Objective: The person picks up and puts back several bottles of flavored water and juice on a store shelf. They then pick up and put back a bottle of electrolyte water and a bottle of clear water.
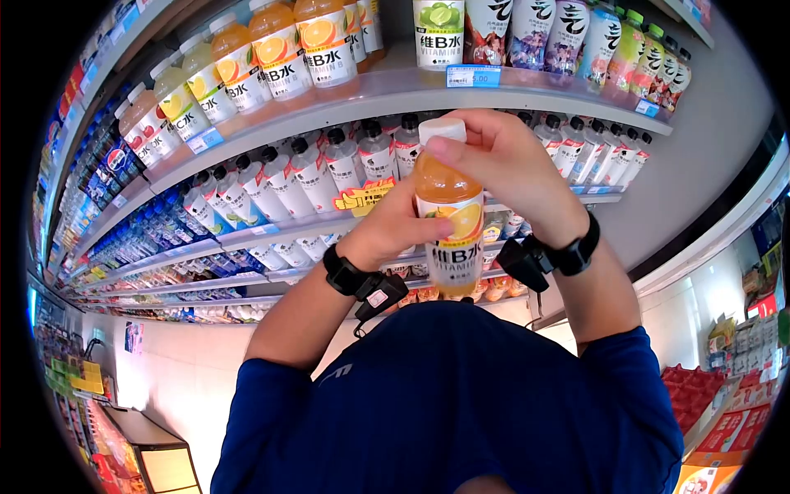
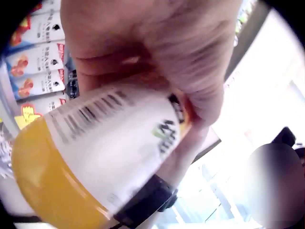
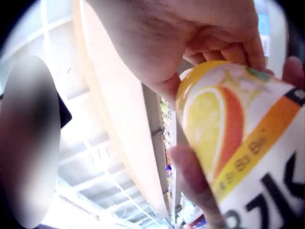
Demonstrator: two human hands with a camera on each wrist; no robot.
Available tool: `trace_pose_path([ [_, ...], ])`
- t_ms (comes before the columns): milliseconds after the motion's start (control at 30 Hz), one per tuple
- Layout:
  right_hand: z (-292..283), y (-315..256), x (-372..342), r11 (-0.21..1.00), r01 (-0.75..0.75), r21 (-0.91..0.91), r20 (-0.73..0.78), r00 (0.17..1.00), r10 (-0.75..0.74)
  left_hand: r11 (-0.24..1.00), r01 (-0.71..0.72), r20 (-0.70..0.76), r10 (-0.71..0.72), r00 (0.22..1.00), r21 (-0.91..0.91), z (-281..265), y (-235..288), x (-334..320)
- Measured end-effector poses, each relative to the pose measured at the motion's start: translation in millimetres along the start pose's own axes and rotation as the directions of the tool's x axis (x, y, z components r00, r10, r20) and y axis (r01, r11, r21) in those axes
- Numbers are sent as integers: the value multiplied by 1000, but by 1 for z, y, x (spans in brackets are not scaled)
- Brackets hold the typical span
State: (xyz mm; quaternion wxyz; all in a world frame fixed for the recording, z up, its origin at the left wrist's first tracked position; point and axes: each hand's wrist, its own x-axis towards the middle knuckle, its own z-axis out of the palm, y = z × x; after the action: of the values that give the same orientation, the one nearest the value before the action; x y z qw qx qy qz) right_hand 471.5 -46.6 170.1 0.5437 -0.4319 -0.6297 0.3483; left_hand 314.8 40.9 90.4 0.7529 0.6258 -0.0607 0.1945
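An orange drink bottle with a white cap and an orange-slice label stands nearly upright before the chest. My left hand grips its body from the side, thumb across the label. At the top, my right hand pinches the cap between thumb and fingers. The left wrist view shows the bottle's barcode side under the left palm. In the right wrist view the curled right hand is above the label, with left fingertips at the bottle's sides.
Shelves of drinks curve around ahead; similar orange bottles stand on the upper shelf, with black-capped bottles in the row below. A price tag is on the shelf edge. Red crates and cartons are at the lower right.
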Motion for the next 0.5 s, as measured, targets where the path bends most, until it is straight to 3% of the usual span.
trace_pose_path([
  [33, 2, 1, -1, 1000, -3, 0, 1, 1000, 3, 978, -12, -138, 42, 990, 209, 0, 1, 0],
  [100, 5, 5, -3, 934, 163, -319, -55, 980, -189, 974, -4, -128, 34, 991, 228, -3, 5, 0],
  [233, 2, 6, 2, 951, 135, -280, -68, 985, -160, 979, 7, -85, 11, 996, 205, -11, 3, 1],
  [300, -1, 3, 3, 988, 46, -147, -1, 999, -47, 982, 18, -72, -5, 997, 187, -11, 3, -1],
  [400, -6, -2, 3, 996, 32, -79, 39, 999, -29, 965, -39, -78, 61, 995, 259, -8, 7, 2],
  [467, -9, -19, 8, 989, 86, -119, 23, 996, -83, 960, -125, -172, 171, 970, 249, -3, 16, 2],
  [500, -10, -27, 12, 960, 214, -178, -57, 972, -227, 900, -213, -176, 296, 939, 380, -7, 17, 3],
])
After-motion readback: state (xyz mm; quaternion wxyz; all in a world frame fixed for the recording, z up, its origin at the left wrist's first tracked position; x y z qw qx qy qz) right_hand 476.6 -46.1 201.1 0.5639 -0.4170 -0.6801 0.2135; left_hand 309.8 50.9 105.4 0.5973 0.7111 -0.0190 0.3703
